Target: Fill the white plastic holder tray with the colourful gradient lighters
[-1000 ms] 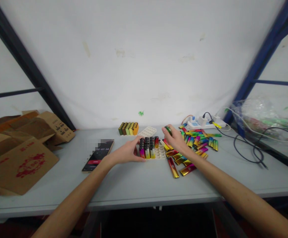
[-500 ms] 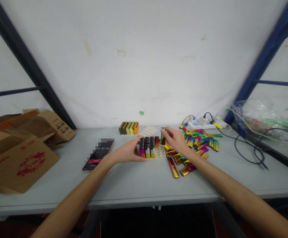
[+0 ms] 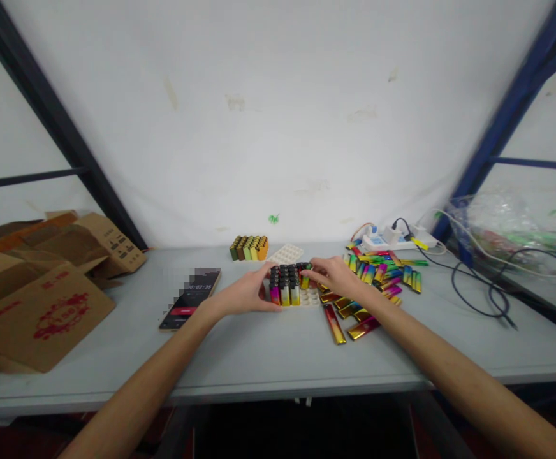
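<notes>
Several upright lighters [image 3: 285, 294] with black tops stand in rows in a white tray with round holes [image 3: 310, 298]. My left hand [image 3: 245, 292] grips the tray at its left side, thumb along the front corner and fingers behind. Between the fingertips of my right hand [image 3: 336, 275] is a green and yellow lighter [image 3: 305, 281], held upright over the tray's right part, close against the filled rows. Whether its base sits in a hole is hard to see. Loose shiny lighters [image 3: 361, 328] lie heaped to the right, partly under my right forearm.
Behind stand a block of yellow and dark lighters [image 3: 249, 248] and another white holed tray [image 3: 286, 254]. A phone [image 3: 192, 299] and cardboard boxes [image 3: 53, 312] are on the left. A power strip [image 3: 376, 241], black cable [image 3: 486, 290] and plastic bag [image 3: 502, 223] occupy the right.
My right hand has moved left and down, bringing the lighter from above the tray's right edge to beside the standing rows. My left hand keeps its place.
</notes>
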Tool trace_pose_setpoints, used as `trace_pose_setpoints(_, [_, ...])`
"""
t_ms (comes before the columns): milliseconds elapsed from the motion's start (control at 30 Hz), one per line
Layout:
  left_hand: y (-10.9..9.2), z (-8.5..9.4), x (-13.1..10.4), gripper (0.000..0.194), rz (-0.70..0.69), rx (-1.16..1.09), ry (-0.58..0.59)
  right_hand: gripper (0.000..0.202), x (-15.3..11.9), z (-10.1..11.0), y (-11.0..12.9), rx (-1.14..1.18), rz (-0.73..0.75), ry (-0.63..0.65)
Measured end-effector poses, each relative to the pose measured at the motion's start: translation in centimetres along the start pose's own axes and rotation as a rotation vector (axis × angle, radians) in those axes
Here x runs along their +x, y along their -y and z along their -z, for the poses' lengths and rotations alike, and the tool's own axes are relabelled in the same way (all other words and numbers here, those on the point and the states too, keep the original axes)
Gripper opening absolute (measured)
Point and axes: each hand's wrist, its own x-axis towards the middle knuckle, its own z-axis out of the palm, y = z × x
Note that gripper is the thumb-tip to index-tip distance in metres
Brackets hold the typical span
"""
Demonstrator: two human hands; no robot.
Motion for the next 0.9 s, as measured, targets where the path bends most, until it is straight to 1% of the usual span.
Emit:
trace_pose_setpoints(100, [0.2, 0.0, 0.0, 0.086, -0.011, 0.012, -0.016, 0.041, 0.0, -0.2, 0.5, -0.034, 0.007, 0.021])
trace_pose_setpoints(200, [0.3, -0.1, 0.1, 0.086, -0.014, 0.019, -0.025, 0.038, 0.4, -0.1, 1.0, -0.135, 0.05, 0.025])
trace_pose_setpoints(267, [0.2, 0.0, 0.0, 0.084, -0.012, 0.005, -0.018, 0.038, 0.6, 0.1, 0.9, -0.163, 0.079, 0.033])
trace_pose_setpoints(400, [-0.2, 0.0, 0.0, 0.083, 0.007, -0.031, 0.002, 0.038, 0.6, 0.4, 0.0, -0.114, 0.097, 0.027])
trace_pose_setpoints(533, [-0.4, 0.1, -0.1, 0.083, 0.02, -0.019, 0.009, 0.042, 0.1, -0.3, -0.8, -0.037, 0.025, -0.01])
trace_pose_setpoints(600, [-0.3, 0.1, -0.1, 0.084, 0.031, -0.017, 0.009, 0.043, 0.1, -0.7, -0.9, -0.049, 0.013, -0.034])
trace_pose_setpoints(700, [-0.2, 0.1, -0.1, 0.085, 0.028, -0.007, -0.006, 0.042, 0.2, -0.9, -0.6, -0.112, 0.057, -0.046])
trace_pose_setpoints(800, [-0.2, 0.1, -0.1, 0.084, 0.012, 0.001, -0.013, 0.041, 0.5, -0.5, -0.4, -0.129, 0.098, -0.017])
trace_pose_setpoints(900, [0.0, 0.0, -0.1, 0.082, -0.001, -0.007, -0.017, 0.04, 0.6, -0.1, -0.2, -0.123, 0.097, 0.047])
